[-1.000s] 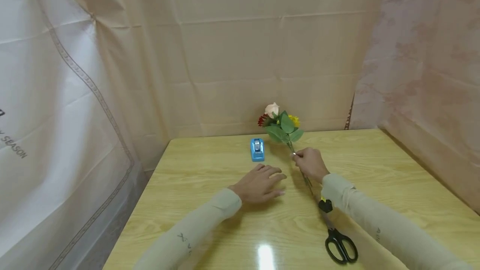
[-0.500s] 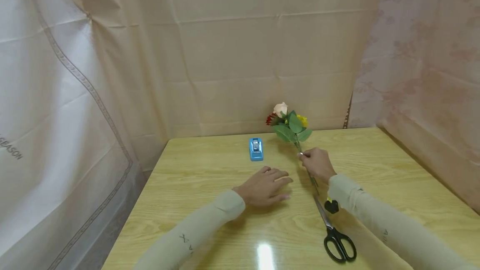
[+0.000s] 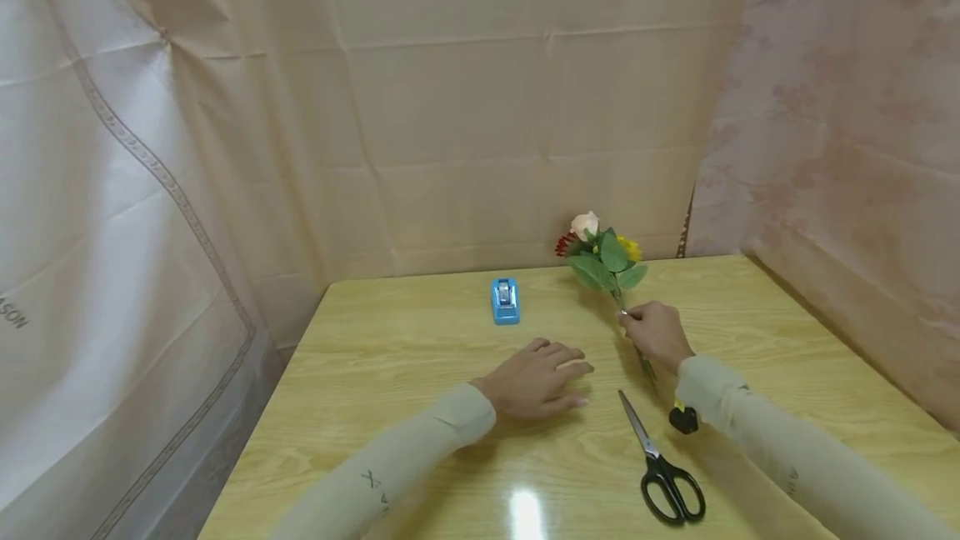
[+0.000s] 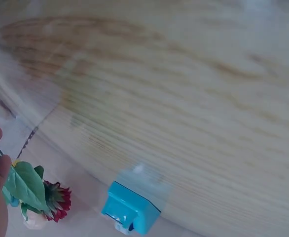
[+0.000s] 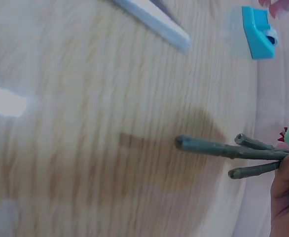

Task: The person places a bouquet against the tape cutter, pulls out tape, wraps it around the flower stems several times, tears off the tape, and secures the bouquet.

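Observation:
A small bunch of flowers (image 3: pixel 613 255), one pale pink, one dark red and one yellow with green leaves, is pinched by its stems in my right hand (image 3: pixel 657 333). The right wrist view shows the cut ends of the green stems (image 5: pixel 208 147) sticking out past the fingers, over the table. My left hand (image 3: pixel 534 379) is held over the table to the left, fingers spread and holding nothing. Scissors (image 3: pixel 663 469) with black handles lie below the bunch, blades pointing away from me. Behind the left hand stands a blue tape dispenser (image 3: pixel 506 302).
A wooden table (image 3: pixel 390 357) fills the lower view, with a pale cloth (image 3: pixel 450 123) hanging behind it and at both sides. A small black thing (image 3: pixel 683 419) shows at the underside of the right sleeve.
My right hand and the bunch of flowers have moved right, away from the tape dispenser; the stem ends no longer overlap the scissors in the head view. The left hand has shifted slightly right.

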Motion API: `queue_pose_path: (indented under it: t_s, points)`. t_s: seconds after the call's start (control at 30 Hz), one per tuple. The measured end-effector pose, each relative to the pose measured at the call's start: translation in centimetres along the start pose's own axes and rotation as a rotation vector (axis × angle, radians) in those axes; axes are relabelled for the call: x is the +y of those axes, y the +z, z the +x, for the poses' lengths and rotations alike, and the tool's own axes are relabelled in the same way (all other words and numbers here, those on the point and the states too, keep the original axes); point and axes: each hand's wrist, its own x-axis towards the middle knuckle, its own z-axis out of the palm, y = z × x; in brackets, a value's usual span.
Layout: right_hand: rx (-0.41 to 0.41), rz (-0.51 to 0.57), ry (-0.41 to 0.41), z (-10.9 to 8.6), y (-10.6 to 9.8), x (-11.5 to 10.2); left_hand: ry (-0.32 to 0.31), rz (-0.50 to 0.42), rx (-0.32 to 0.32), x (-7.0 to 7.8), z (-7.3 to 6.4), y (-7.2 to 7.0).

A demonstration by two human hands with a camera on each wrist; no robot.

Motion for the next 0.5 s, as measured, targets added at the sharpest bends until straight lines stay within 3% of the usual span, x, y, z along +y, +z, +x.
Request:
queue_pose_path:
  t_s: [0.5]
  points:
    - [0.007, -0.038, 0.016, -0.6, -1.5, 2.5, 0.048, -0.006, -0.013, 1.2, 0.6, -0.1]
